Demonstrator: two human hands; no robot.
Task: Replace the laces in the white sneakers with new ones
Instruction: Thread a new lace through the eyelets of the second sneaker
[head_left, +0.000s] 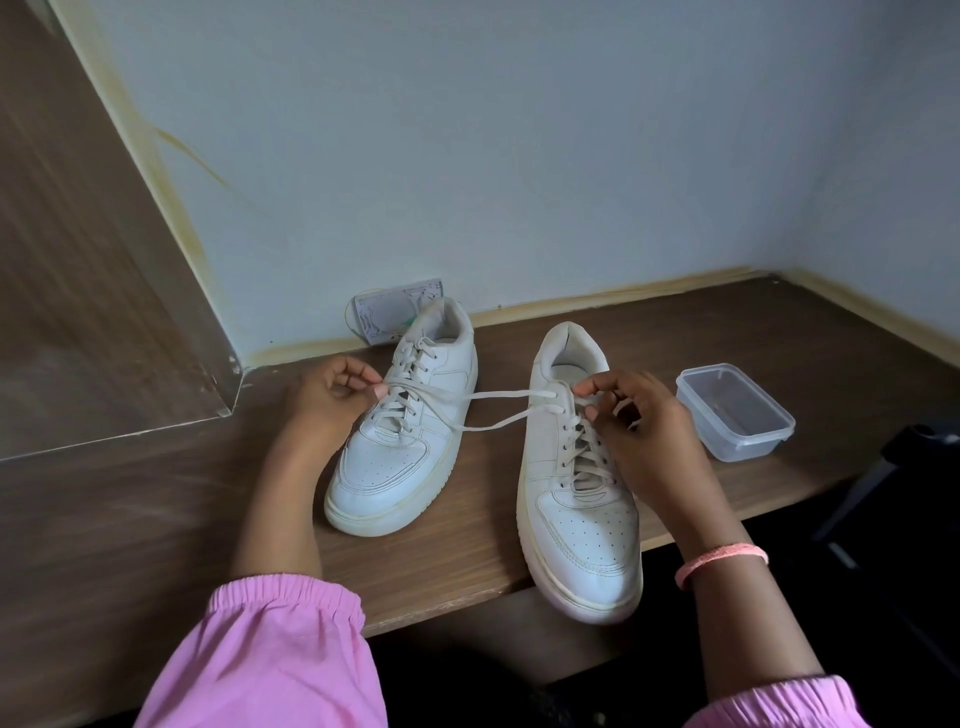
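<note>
Two white leather low-top sneakers stand on the brown wood-grain table (156, 519), toes toward the person. The left sneaker (400, 441) sits at 12 o'clock from the left forearm; the right sneaker (576, 488) stands just beside it at 3 o'clock, its toe overhanging the table's near edge. Both carry flat off-white laces.

The left hand (332, 389) pinches the lace end (467, 397) drawn taut across from the right sneaker, its grip closed on the lace over the left sneaker's eyelets. The right hand (634, 421) pinches the lace at the right sneaker's top eyelets, fingers curled around it.

The lace looks light, limp and easily snagged, so it is probably best held near its tip and drawn straight out of each eyelet. The sneakers seem light enough to slide when tugged, and the overhanging one could tip off, so steadying the upper makes sense.

A clear plastic rectangular tub (735, 415) sits at 3 o'clock, near the right hand. At 12 o'clock the wall (519, 156) closes in; open table lies at 9 o'clock.
</note>
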